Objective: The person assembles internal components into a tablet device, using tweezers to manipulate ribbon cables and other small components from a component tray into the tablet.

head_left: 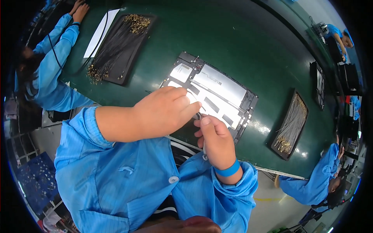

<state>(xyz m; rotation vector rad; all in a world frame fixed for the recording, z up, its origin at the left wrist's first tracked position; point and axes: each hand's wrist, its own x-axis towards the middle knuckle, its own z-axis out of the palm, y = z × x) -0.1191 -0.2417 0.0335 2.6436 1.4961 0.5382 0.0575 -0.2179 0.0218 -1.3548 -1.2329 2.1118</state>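
An opened tablet lies on the green table in front of me, with its silver battery and white and black inner parts showing. My left hand reaches over its near left corner with the fingers closed in a pinch. Close beside it, my right hand also pinches, thumb against forefinger. Between the two sets of fingertips shows a small dark piece, too small to name. The fingers hide part of the tablet's near edge. A blue wrist strap circles my right wrist.
At the far left a black tray holds many thin dark cables with gold ends, beside a white sheet. Another tray of cables lies to the right, and a second device beyond it. People in blue sit on both sides.
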